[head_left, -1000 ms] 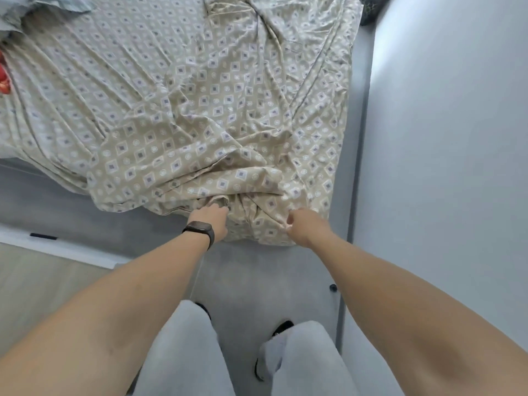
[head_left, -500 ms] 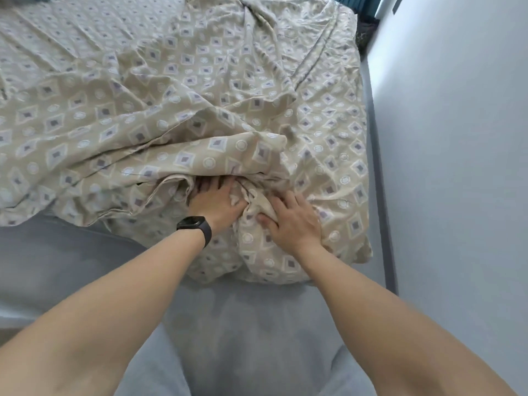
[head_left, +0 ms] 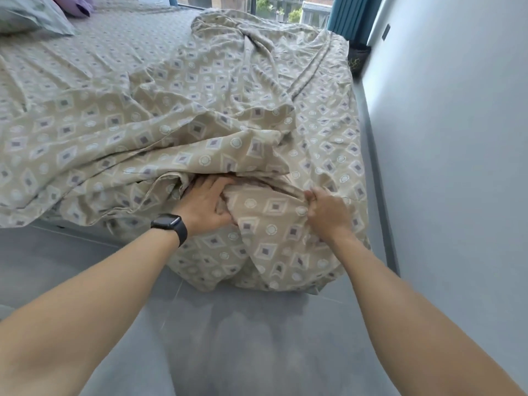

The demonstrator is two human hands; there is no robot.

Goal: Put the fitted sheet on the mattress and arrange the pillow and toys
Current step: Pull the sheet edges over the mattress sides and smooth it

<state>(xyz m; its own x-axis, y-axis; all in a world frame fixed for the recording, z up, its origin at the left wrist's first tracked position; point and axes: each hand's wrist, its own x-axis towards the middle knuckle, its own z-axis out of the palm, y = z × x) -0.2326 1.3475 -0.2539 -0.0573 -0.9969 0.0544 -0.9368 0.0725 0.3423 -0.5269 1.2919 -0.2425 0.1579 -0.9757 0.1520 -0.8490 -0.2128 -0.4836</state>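
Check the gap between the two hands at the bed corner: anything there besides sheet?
Only sheet. In the head view, a bunched fold of the fitted sheet spans from the left hand to the right hand; both grip it.

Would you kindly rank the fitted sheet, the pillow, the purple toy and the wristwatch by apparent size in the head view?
1. fitted sheet
2. pillow, cut off by the frame
3. and 4. wristwatch and purple toy: look alike; the watch is nearer, the toy cropped, so unranked.

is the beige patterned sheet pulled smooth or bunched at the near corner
Bunched: the beige diamond-patterned sheet lies in thick folds at the corner, where both hands grip it.
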